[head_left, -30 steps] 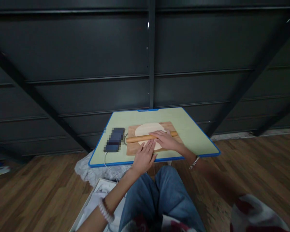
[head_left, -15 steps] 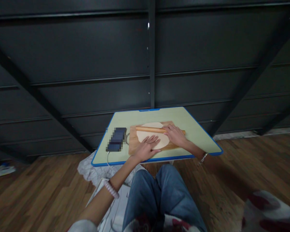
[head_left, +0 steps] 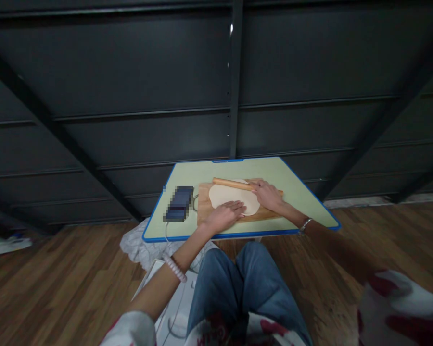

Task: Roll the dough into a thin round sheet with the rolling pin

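A flat round sheet of pale dough (head_left: 231,198) lies on a wooden board (head_left: 204,207) on a small green table with a blue rim (head_left: 296,192). My left hand (head_left: 225,214) rests flat on the near edge of the dough, fingers stretched out. My right hand (head_left: 269,194) lies palm down on the right part of a wooden rolling pin (head_left: 233,183), which sits at the far edge of the dough. The pin's right end is hidden under that hand.
A dark phone (head_left: 179,203) with a white cable lies on the table left of the board. Behind the table rises a dark metal wall with beams. Wooden floor surrounds it; white cloth (head_left: 137,245) and an open box (head_left: 169,307) lie below left. My knees in jeans (head_left: 238,283) are under the table.
The rolling pin has rolled away from me, from the near middle of the dough to its far edge, with my right hand on it. My left hand slid forward onto the dough.
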A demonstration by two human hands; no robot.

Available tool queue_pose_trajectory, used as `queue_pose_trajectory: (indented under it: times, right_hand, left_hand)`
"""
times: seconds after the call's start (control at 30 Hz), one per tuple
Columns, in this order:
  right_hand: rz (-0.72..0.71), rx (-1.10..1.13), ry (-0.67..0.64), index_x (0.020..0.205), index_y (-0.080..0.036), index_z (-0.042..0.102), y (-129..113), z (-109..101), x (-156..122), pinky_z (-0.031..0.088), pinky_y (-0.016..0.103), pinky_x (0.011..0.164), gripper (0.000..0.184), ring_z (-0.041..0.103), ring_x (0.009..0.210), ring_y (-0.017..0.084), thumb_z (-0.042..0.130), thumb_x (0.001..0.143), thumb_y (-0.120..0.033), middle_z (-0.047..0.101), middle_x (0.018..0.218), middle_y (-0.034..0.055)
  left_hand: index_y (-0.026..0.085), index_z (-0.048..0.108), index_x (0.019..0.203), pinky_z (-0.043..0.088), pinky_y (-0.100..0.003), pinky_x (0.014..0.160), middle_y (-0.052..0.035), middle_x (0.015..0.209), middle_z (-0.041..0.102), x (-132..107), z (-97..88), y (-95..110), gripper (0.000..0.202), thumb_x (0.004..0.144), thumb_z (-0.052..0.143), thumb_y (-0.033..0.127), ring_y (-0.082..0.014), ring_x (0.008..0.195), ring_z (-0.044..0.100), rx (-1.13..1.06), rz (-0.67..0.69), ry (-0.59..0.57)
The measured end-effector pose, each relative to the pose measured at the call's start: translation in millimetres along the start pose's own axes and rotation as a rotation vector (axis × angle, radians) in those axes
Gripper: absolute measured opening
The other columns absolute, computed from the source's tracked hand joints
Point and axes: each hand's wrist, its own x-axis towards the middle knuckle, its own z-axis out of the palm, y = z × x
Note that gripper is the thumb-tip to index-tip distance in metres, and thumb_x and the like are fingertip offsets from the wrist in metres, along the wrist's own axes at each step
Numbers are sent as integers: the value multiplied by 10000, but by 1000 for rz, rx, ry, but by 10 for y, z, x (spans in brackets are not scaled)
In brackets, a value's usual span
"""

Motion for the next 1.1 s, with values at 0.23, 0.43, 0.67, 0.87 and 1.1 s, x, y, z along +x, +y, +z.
queue_pose_trajectory:
  times: [0.23,0.43,0.67,0.87,1.1]
  right_hand:
    - [141,-64,-94,1218,-195,534,79,-157,97,443,337,760,331,576,956,256,384,944,-303,615,1051,135]
    - [100,11,-94,1288,-224,480,50,-327,-45,439,310,769,364,576,971,237,338,960,-291,606,1103,129]
    - [-152,119,-72,1313,-258,460,-203,-270,-286,436,359,853,376,538,1075,257,364,951,-283,556,1224,103]
    - [-303,188,-51,1312,-238,463,-301,-158,-418,404,355,904,379,520,1077,230,398,939,-251,575,1118,96]
    - [-310,273,30,1221,-197,546,-325,-173,-456,395,339,922,320,499,1051,214,431,925,-232,552,1074,90]
  left_hand:
    - [109,561,1179,412,-322,1023,-120,1231,602,-62,97,39,306,947,391,213,-170,1190,523,-127,-39,118]
    - [110,533,1183,483,-298,945,-115,1185,628,-251,51,105,317,929,344,130,-162,1101,589,-205,-49,214]
    - [127,519,1182,446,-333,996,-117,1211,609,-511,-64,251,298,933,356,142,-170,1199,514,-138,90,147]
    - [91,393,1327,355,-377,1074,-152,1358,480,-522,-52,314,436,900,420,174,-204,1300,394,0,80,105]
    - [102,382,1345,307,-365,1098,-135,1397,441,-452,4,300,475,901,449,256,-202,1316,368,22,64,85]
